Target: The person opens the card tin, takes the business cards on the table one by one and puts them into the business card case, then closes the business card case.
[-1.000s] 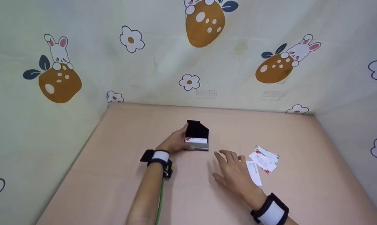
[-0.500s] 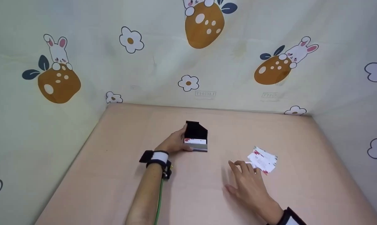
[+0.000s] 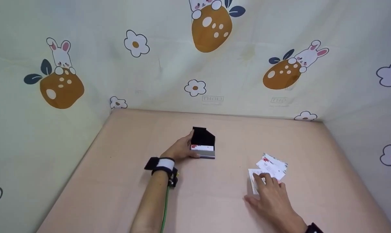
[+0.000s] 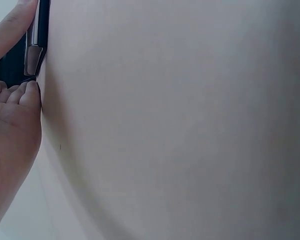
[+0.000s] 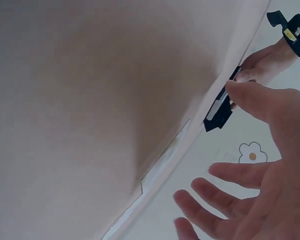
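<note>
My left hand (image 3: 179, 149) grips a black and silver business card case (image 3: 203, 137) by its left side, thumb along the front edge. The case's lid is raised, and a white card with red print (image 3: 203, 148) shows inside. In the left wrist view, fingers (image 4: 27, 95) sit against the end of the case (image 4: 34, 60). My right hand (image 3: 274, 200) hovers over a loose white business card (image 3: 252, 174) and partly covers it. In the right wrist view, that hand (image 5: 290, 175) has its fingers and thumb spread apart, with nothing between them.
More business cards (image 3: 274, 165) with red floral print lie overlapped just beyond the right hand. The pinkish tabletop (image 3: 143, 129) meets a printed cloth wall (image 3: 163, 71) at the back and sides. A green cable (image 3: 165, 207) runs along the left forearm.
My right hand has moved right and toward the front, from near the case to over the loose card. The left hand keeps holding the case in place.
</note>
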`<state>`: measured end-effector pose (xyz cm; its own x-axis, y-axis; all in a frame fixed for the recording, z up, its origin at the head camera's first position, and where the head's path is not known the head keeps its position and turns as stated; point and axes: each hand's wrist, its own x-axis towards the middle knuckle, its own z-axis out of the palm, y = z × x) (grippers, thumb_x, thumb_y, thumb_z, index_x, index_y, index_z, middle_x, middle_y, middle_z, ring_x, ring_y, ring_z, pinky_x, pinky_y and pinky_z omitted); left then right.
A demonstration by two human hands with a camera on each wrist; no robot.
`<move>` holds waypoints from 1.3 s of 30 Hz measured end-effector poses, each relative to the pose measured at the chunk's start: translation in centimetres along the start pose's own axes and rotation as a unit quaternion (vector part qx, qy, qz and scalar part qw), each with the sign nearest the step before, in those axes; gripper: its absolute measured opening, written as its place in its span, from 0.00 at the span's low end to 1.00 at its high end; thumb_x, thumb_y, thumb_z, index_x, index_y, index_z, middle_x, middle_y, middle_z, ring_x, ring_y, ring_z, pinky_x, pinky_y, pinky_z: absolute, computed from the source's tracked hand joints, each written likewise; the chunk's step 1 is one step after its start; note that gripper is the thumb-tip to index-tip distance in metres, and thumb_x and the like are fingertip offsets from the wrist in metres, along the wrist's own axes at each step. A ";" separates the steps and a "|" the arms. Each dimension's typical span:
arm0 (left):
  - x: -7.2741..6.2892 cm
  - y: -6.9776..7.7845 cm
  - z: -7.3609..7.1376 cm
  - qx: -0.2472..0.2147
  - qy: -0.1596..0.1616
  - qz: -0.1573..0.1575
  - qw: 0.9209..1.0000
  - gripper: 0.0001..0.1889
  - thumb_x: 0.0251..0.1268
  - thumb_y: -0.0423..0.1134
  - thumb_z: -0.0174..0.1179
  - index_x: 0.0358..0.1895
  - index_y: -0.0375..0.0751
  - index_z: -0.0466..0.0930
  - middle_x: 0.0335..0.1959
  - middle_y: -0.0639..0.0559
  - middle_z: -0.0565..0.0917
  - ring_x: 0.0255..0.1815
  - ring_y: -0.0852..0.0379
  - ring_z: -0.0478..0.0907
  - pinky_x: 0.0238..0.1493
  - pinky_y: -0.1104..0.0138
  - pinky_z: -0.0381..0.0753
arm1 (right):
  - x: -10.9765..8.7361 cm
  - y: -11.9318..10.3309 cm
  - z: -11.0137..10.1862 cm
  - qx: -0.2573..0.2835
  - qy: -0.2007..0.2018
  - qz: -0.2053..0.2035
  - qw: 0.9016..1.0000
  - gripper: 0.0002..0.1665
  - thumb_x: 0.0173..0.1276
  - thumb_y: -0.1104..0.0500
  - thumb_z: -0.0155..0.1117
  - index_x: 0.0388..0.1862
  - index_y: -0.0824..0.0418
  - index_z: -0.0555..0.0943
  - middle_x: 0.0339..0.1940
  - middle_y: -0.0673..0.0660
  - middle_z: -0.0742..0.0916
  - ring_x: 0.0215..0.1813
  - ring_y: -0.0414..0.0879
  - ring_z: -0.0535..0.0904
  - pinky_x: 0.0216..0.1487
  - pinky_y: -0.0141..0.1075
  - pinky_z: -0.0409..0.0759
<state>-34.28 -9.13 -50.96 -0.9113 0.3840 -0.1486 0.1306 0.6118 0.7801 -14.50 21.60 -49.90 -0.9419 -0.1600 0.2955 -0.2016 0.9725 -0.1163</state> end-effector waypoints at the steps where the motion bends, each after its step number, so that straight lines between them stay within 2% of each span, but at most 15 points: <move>1: 0.0 0.0 0.0 -0.002 0.000 -0.001 1.000 0.60 0.53 0.40 0.76 0.83 0.50 0.39 0.82 0.48 0.54 0.84 0.48 0.48 0.84 0.54 0.47 | -0.1 0.1 -0.1 0.002 -0.005 0.007 1.000 0.45 0.49 0.41 0.79 0.62 0.63 0.79 0.53 0.62 0.81 0.51 0.57 0.79 0.43 0.48 0.70; 5: -0.2 0.1 0.0 -0.010 0.000 -0.006 1.000 0.60 0.53 0.40 0.76 0.83 0.51 0.39 0.82 0.48 0.54 0.84 0.48 0.47 0.84 0.54 0.46 | -0.2 0.5 -0.4 0.007 -0.034 0.033 0.999 0.47 0.52 0.38 0.77 0.64 0.64 0.77 0.55 0.64 0.81 0.52 0.59 0.80 0.42 0.50 0.73; 11: -0.1 0.2 -0.1 -0.003 -0.003 0.007 1.000 0.60 0.54 0.40 0.76 0.83 0.50 0.39 0.82 0.47 0.54 0.84 0.48 0.47 0.84 0.54 0.47 | -0.3 1.3 -0.8 0.011 -0.090 0.076 0.993 0.50 0.53 0.35 0.75 0.63 0.68 0.75 0.52 0.69 0.81 0.48 0.64 0.80 0.40 0.57 0.76; 17: -0.1 0.2 -0.2 0.001 -0.006 0.018 1.000 0.60 0.55 0.40 0.75 0.82 0.47 0.39 0.83 0.47 0.51 0.84 0.48 0.46 0.84 0.56 0.47 | -0.4 1.7 -0.7 0.018 -0.100 0.082 0.991 0.48 0.50 0.36 0.78 0.57 0.70 0.76 0.45 0.69 0.81 0.42 0.63 0.80 0.36 0.58 0.78; 20: -0.2 0.2 -0.1 -0.002 -0.006 0.018 1.000 0.59 0.55 0.40 0.75 0.82 0.47 0.39 0.83 0.47 0.51 0.84 0.48 0.46 0.84 0.56 0.46 | -0.4 1.7 -0.7 0.019 -0.108 0.086 0.990 0.46 0.53 0.37 0.76 0.57 0.70 0.76 0.45 0.69 0.81 0.43 0.63 0.79 0.38 0.58 0.78; 26: -0.2 0.1 0.0 -0.008 -0.005 0.015 1.000 0.59 0.55 0.41 0.75 0.82 0.48 0.39 0.83 0.47 0.52 0.84 0.48 0.46 0.84 0.55 0.46 | -0.1 1.4 -0.7 0.025 -0.151 0.109 0.982 0.43 0.61 0.43 0.73 0.64 0.72 0.74 0.52 0.73 0.80 0.50 0.65 0.79 0.48 0.61 0.78; 32: -0.3 0.1 0.0 -0.005 -0.002 0.002 1.000 0.59 0.55 0.41 0.75 0.83 0.50 0.39 0.83 0.48 0.52 0.84 0.48 0.46 0.84 0.55 0.46 | 0.2 1.3 -0.7 0.028 -0.150 0.113 0.982 0.38 0.61 0.51 0.71 0.63 0.75 0.73 0.54 0.76 0.79 0.51 0.67 0.79 0.47 0.62 0.79; 39: -0.4 0.2 -0.1 -0.007 -0.003 0.002 1.000 0.59 0.55 0.40 0.75 0.83 0.53 0.39 0.83 0.48 0.53 0.84 0.48 0.46 0.84 0.54 0.46 | 0.8 1.3 -0.7 0.034 -0.156 0.127 0.979 0.35 0.62 0.55 0.70 0.62 0.75 0.74 0.53 0.77 0.79 0.50 0.67 0.80 0.45 0.60 0.80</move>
<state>-33.98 -9.24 -50.72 -0.9087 0.3900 -0.1492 0.1284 0.6010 0.7888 -15.31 22.82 -49.11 -0.9980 0.0318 -0.0545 0.0428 0.9760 -0.2136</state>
